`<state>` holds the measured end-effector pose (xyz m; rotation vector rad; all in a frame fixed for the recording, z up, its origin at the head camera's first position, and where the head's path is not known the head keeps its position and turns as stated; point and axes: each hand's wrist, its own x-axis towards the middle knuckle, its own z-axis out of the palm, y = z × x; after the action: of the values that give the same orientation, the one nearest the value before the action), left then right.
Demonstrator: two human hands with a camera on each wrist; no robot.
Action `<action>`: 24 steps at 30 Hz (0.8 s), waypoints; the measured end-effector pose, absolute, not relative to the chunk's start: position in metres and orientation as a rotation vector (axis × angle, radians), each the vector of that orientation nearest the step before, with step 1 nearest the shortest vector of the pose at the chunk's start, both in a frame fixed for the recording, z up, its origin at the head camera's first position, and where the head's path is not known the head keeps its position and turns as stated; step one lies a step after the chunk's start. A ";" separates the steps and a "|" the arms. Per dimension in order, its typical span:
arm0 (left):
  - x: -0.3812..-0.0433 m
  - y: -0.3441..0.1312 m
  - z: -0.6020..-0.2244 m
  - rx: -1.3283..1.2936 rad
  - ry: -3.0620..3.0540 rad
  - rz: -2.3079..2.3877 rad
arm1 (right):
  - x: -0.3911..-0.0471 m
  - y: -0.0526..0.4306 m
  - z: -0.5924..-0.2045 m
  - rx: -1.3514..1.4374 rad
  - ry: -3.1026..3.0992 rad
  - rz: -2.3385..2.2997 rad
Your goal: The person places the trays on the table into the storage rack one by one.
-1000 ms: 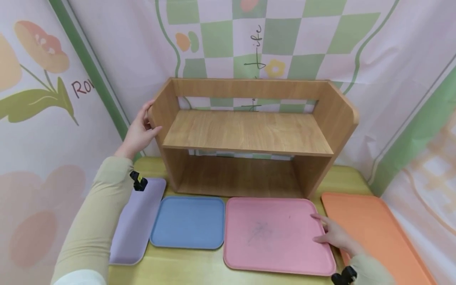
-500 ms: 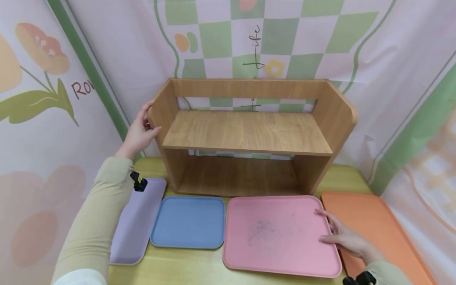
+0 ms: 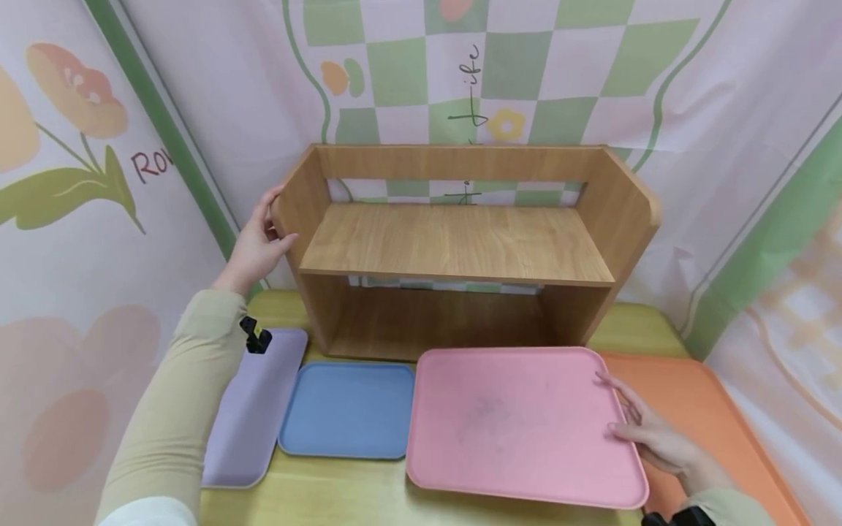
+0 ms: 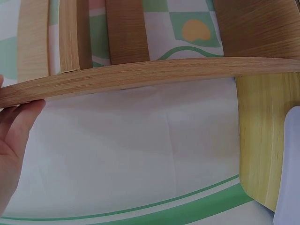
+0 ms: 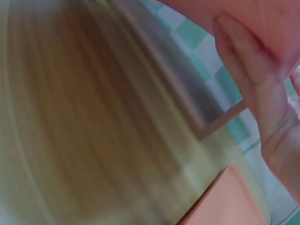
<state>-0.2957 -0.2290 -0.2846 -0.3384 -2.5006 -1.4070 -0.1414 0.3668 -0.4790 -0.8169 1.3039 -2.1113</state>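
Observation:
My right hand grips the right edge of a pink tray, thumb on top and fingers beneath. In the right wrist view, fingers lie under the tray's underside, with the table showing below. The tray is raised off the table and overlaps the front of a wooden two-tier shelf in the head view. At the shelf's left side panel, my left hand holds the front edge between thumb and fingers. That panel edge runs across the left wrist view.
A blue tray lies left of the pink one, and a purple tray lies farther left, partly behind the left sleeve. An orange tray is at the right. All rest on a yellow wooden table; patterned cloth hangs behind.
The right hand has lifted the pink tray from the table and shifted it slightly right, its right side now overlapping the orange tray. The left hand stays on the shelf panel.

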 end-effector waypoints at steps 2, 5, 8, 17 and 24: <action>-0.295 -0.230 -0.284 -0.347 -2.497 -1.402 | -0.143 0.363 -0.470 -0.846 1.235 -2.139; -0.296 -0.230 -0.284 -0.363 -2.490 -1.395 | -0.145 0.356 -0.454 -0.878 1.185 -2.184; -0.297 -0.230 -0.285 -0.362 -2.484 -1.399 | -0.149 0.347 -0.438 -0.905 1.187 -2.228; -0.297 -0.228 -0.289 -0.378 -2.488 -1.413 | -0.163 0.316 -0.401 -0.953 1.074 -2.315; -0.299 -0.227 -0.291 -0.389 -2.472 -1.415 | -0.173 0.296 -0.385 -0.977 1.047 -2.346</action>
<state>-0.2990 -0.2272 -0.2910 -0.3890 -2.4724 -1.4149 -0.1730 0.2965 -0.3847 -0.9773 1.0465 -2.3460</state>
